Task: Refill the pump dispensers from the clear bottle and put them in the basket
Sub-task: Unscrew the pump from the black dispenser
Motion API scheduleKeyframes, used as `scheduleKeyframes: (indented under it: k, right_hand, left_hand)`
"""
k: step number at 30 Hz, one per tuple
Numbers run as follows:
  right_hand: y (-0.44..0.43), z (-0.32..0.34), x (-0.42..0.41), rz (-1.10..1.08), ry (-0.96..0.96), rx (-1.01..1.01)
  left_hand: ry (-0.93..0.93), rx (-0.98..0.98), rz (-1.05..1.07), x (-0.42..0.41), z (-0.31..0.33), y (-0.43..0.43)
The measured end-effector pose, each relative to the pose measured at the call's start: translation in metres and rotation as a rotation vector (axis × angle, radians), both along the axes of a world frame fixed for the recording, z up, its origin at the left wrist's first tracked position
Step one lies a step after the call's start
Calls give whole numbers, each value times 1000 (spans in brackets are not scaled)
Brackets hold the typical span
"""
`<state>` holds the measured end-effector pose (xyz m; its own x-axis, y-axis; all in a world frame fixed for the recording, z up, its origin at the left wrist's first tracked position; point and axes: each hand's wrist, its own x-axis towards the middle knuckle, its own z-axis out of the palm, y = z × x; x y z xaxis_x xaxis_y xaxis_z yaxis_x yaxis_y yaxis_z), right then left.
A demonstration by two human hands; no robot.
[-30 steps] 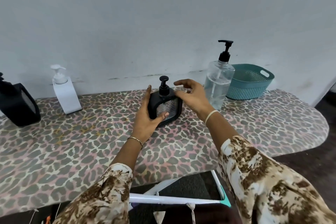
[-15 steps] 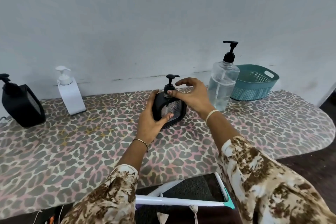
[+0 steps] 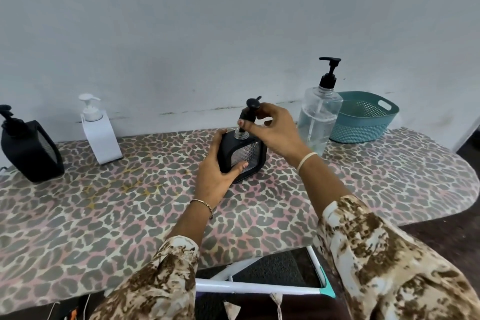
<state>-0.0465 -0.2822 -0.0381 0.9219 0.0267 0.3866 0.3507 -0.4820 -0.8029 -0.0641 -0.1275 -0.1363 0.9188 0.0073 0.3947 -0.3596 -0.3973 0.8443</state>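
Observation:
A small black dispenser (image 3: pixel 253 153) with a faceted clear window stands on the leopard-print board. My left hand (image 3: pixel 218 175) grips its left side, thumb across the window. My right hand (image 3: pixel 270 130) pinches its black pump head (image 3: pixel 250 109), which is raised off the bottle so the bare glass neck (image 3: pixel 240 134) shows. The clear bottle (image 3: pixel 318 122) with a black pump stands just right of my right hand, partly filled with clear liquid. The teal basket (image 3: pixel 363 122) sits behind it at the far right.
A white pump dispenser (image 3: pixel 100 135) stands at the back left, and a larger black dispenser (image 3: pixel 28 150) at the far left edge. The board (image 3: pixel 130 202) rounds off on the right. A white frame bar (image 3: pixel 259 288) runs below the near edge.
My right hand took hold of the pump head and lifted it up off the black dispenser, baring the neck. My left hand kept its grip on the body.

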Motion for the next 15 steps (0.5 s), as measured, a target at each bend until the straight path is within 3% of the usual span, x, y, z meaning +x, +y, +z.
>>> scheduleKeyframes:
  k: [9,15]
  right_hand:
    - [-57,39,-27,-15,-62,475]
    - [-81,1,-36,-221,-8,525]
  left_hand:
    - [-16,67,83,-6,2,-4]
    - [-80,244,247,-9,1,-7]
